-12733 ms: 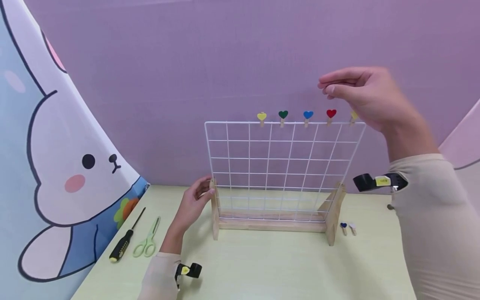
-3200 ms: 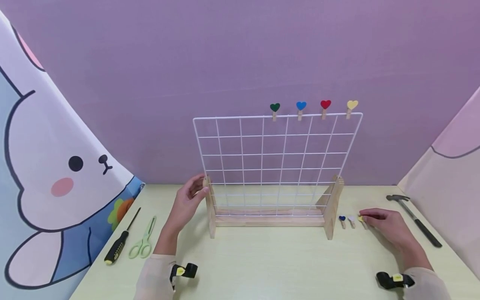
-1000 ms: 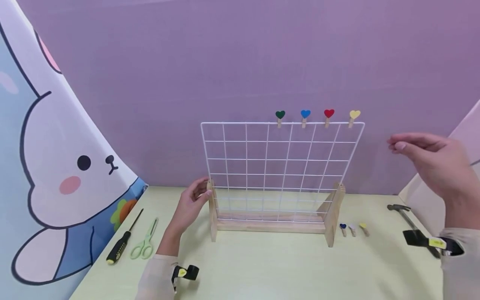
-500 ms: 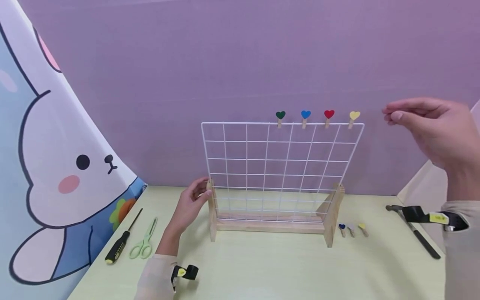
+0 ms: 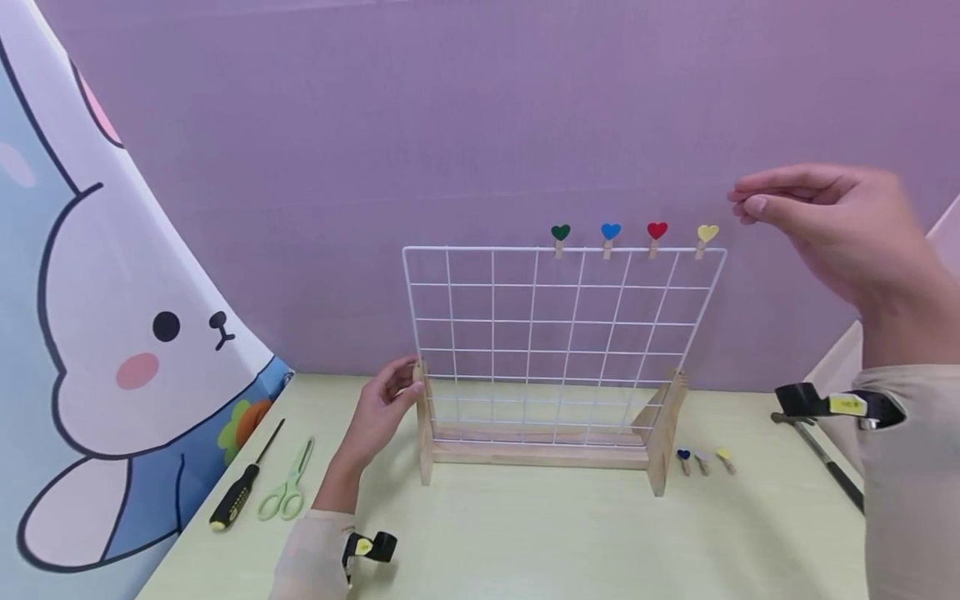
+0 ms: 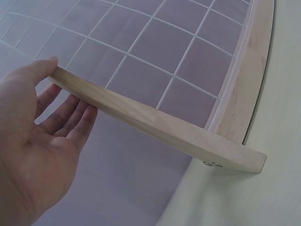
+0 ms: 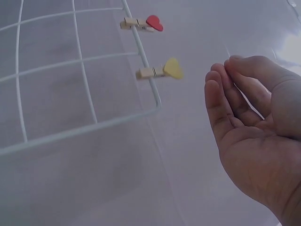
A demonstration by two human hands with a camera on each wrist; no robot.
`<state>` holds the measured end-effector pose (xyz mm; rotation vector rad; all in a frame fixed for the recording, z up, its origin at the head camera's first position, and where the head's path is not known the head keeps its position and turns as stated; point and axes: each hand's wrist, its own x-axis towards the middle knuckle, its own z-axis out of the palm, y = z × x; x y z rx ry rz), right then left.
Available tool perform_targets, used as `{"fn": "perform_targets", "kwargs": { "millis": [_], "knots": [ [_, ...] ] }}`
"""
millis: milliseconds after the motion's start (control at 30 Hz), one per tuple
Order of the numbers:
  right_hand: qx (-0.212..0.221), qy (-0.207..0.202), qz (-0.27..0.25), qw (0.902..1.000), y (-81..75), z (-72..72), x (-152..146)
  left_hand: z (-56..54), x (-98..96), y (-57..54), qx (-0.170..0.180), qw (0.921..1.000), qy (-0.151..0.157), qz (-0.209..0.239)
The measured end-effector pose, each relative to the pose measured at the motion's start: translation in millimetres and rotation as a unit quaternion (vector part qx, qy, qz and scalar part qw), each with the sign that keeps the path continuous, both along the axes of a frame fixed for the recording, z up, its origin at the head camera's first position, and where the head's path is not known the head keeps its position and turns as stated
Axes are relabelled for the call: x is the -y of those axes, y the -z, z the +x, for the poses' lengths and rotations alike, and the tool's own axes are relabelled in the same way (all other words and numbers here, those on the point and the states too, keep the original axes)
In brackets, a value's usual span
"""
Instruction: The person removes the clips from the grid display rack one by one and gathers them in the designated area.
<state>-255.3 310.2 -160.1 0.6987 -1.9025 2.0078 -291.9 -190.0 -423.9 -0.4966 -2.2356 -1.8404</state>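
Note:
A white wire grid (image 5: 492, 320) stands in a wooden stand (image 5: 540, 457). My left hand (image 5: 382, 412) holds the stand's left upright (image 6: 141, 115), thumb on one side and fingertips on the other. Along the grid's top bar sit heart clothespins: green (image 5: 560, 232), blue (image 5: 611, 231), red (image 5: 657, 230) and yellow (image 5: 707, 233). Up to the right of the yellow clothespin, my right hand (image 5: 847, 221) is raised, apart from it. In the right wrist view its fingers are gently bent, with nothing between them.
Three heart clothespins, dark blue (image 5: 684, 462), white (image 5: 701, 462) and yellow (image 5: 725, 461), lie right of the stand. A hammer (image 5: 828, 467) lies farther right, partly hidden by the right arm. Scissors (image 5: 285, 492) and a screwdriver (image 5: 243, 492) are at left.
A yellow clothespin, formerly leftmost on the bar, now lies on the table, where my right hand was touching it. That hand has since risen and moved left toward the bar. The left hand stays.

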Motion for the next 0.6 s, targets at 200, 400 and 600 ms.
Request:
{"fn": "perform_targets", "kwargs": {
  "millis": [200, 400, 600],
  "knots": [
    [0.014, 0.018, 0.046, 0.9987, -9.0, -4.8, 15.0, -1.5, 0.0, 2.6, -0.007, 1.0, 0.001, 0.004],
    [0.013, 0.008, 0.054, 0.9984, -16.0, -13.7, 31.7, -1.8, 0.4, 2.3, -0.005, 1.0, -0.004, 0.002],
    [0.017, -0.016, 0.057, 0.9981, -20.3, -22.8, 43.9, -3.1, -1.9, 2.6, 0.002, 1.0, -0.001, 0.003]
  ]
}}
